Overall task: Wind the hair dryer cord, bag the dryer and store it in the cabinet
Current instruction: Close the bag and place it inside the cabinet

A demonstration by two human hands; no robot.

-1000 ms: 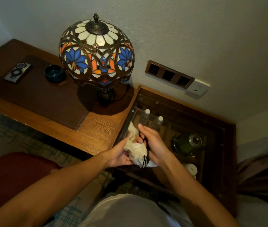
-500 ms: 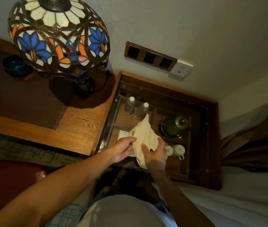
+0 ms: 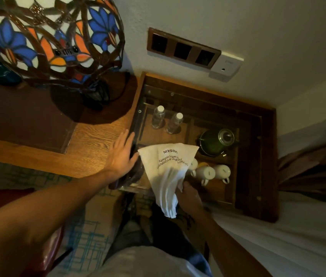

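A white cloth bag (image 3: 168, 168) with black printed lettering lies over the glass top of the low wooden cabinet (image 3: 261, 156). My right hand (image 3: 190, 194) grips the bag's gathered neck at the near side. The hair dryer and its cord are hidden, presumably inside the bag. My left hand (image 3: 123, 154) is spread flat with fingers apart at the cabinet's left front corner, beside the desk edge, holding nothing.
Under the glass stand two water bottles (image 3: 166, 120), a green kettle (image 3: 216, 141) and white cups (image 3: 211, 172). A stained-glass lamp (image 3: 48, 37) stands on the wooden desk (image 3: 90, 140) at left. Wall sockets (image 3: 182, 49) are behind. A red chair (image 3: 4, 200) is at lower left.
My left hand let go of the bag and moved left to the cabinet's corner. The bag now hangs from my right hand alone, lower and spread over the glass. My view has moved closer.
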